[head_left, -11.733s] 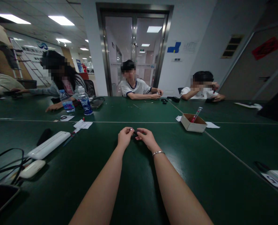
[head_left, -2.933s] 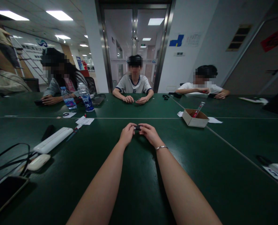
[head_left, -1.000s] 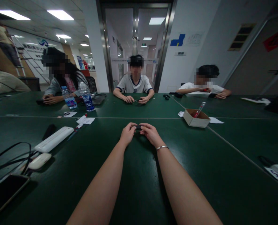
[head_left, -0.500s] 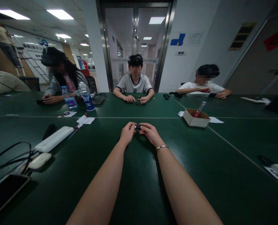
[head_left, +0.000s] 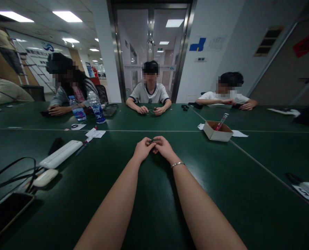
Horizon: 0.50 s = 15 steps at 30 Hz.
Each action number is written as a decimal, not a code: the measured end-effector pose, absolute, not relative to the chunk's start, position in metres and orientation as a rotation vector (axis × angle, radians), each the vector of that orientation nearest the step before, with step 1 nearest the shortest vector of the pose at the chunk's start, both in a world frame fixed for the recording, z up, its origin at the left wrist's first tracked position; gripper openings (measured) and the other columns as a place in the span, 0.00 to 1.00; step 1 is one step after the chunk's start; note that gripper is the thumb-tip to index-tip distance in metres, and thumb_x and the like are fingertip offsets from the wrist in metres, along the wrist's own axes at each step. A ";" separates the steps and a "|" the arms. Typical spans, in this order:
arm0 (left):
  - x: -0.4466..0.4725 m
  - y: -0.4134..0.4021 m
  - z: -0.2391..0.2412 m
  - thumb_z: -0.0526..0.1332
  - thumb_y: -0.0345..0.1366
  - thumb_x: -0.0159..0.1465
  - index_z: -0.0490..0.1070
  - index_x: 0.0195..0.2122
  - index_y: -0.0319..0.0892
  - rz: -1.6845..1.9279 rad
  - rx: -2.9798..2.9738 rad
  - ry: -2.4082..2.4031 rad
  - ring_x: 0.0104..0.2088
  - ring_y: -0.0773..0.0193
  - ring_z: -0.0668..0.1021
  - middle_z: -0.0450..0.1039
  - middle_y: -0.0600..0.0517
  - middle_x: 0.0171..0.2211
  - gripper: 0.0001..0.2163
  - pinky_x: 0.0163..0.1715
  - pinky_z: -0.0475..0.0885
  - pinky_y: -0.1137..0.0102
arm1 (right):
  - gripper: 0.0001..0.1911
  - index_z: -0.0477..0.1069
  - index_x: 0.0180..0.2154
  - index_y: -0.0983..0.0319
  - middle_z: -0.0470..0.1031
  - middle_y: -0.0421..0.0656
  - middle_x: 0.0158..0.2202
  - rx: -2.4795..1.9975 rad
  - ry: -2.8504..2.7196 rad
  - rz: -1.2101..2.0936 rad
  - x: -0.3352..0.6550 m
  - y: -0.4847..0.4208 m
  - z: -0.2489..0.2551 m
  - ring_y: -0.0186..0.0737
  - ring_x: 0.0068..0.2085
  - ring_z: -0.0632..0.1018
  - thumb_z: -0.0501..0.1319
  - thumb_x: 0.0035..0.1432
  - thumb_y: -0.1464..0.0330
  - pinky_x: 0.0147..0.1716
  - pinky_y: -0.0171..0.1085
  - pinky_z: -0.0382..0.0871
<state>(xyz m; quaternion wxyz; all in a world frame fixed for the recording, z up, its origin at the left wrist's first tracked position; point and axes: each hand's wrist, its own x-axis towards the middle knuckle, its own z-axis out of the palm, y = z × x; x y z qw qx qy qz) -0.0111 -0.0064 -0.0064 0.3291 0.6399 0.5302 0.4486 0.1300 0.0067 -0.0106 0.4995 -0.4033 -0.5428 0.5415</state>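
Observation:
Over the green table (head_left: pixel 154 194), my left hand (head_left: pixel 142 150) and my right hand (head_left: pixel 165 148) meet at the fingertips, straight ahead of me. Between them is a small dark object (head_left: pixel 151 141), mostly covered by the fingers; its size suggests a USB stick, but its kind is not clear. The fingers of my left hand are closed around it. My right hand has its fingers curled in against the same piece, with thumb and fingertips close to the left thumb. A silver bracelet (head_left: pixel 178 164) circles my right wrist.
To the left lie a white power strip (head_left: pixel 62 154), a white mouse-like case (head_left: pixel 45 178), cables and a phone (head_left: pixel 7 217). Two bottles (head_left: pixel 97 110) stand farther back. An open cardboard box (head_left: pixel 218 133) holds a tube at right. Several people sit across the table.
My hands have drawn closer together, the right one shifting left and turning inward. The dark object, earlier seen lengthwise with a silvery left end, is now mostly covered by fingers.

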 end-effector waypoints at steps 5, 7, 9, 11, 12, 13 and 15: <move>-0.002 -0.013 -0.004 0.62 0.33 0.60 0.71 0.42 0.40 1.103 1.661 1.388 0.33 0.64 0.77 0.75 0.50 0.32 0.09 0.36 0.70 0.71 | 0.12 0.67 0.37 0.62 0.74 0.37 0.23 -0.922 -1.238 1.455 0.132 0.000 0.000 0.33 0.20 0.75 0.60 0.47 0.74 0.22 0.30 0.72; -0.004 -0.024 0.004 0.62 0.32 0.59 0.69 0.48 0.40 0.994 1.692 1.369 0.33 0.64 0.77 0.76 0.48 0.37 0.15 0.37 0.71 0.70 | 0.12 0.68 0.35 0.62 0.72 0.37 0.21 -0.967 -1.324 1.433 0.139 -0.003 0.005 0.33 0.19 0.74 0.65 0.46 0.72 0.20 0.30 0.71; -0.016 -0.046 0.021 0.64 0.34 0.57 0.64 0.57 0.41 0.867 1.763 1.294 0.34 0.64 0.77 0.73 0.44 0.46 0.26 0.37 0.72 0.69 | 0.17 0.67 0.33 0.62 0.72 0.37 0.21 -1.044 -1.426 1.407 0.156 -0.009 0.012 0.34 0.18 0.73 0.71 0.41 0.68 0.18 0.31 0.69; -0.040 -0.082 0.043 0.66 0.38 0.55 0.61 0.60 0.44 0.768 1.830 1.248 0.39 0.61 0.77 0.69 0.42 0.52 0.31 0.38 0.73 0.68 | 0.23 0.66 0.31 0.62 0.72 0.38 0.21 -1.131 -1.468 1.370 0.184 -0.022 0.019 0.34 0.16 0.72 0.75 0.36 0.62 0.16 0.31 0.66; -0.057 -0.104 0.054 0.65 0.41 0.56 0.65 0.58 0.47 0.705 1.862 1.240 0.43 0.59 0.77 0.68 0.43 0.53 0.28 0.40 0.73 0.67 | 0.25 0.65 0.31 0.61 0.73 0.38 0.22 -1.166 -1.466 1.347 0.203 -0.032 0.023 0.34 0.17 0.72 0.75 0.35 0.59 0.16 0.32 0.66; -0.077 -0.128 0.065 0.65 0.43 0.56 0.69 0.55 0.50 0.630 1.896 1.246 0.47 0.57 0.75 0.68 0.45 0.54 0.24 0.45 0.72 0.65 | 0.26 0.64 0.30 0.60 0.74 0.40 0.24 -1.206 -1.453 1.322 0.225 -0.045 0.026 0.34 0.17 0.72 0.75 0.35 0.56 0.16 0.32 0.65; -0.123 -0.177 0.079 0.66 0.46 0.52 0.75 0.45 0.54 0.571 1.915 1.435 0.52 0.55 0.73 0.71 0.50 0.52 0.18 0.54 0.67 0.60 | 0.26 0.64 0.28 0.59 0.76 0.47 0.30 -1.323 -1.429 1.266 0.274 -0.079 0.032 0.35 0.19 0.72 0.75 0.35 0.53 0.19 0.35 0.67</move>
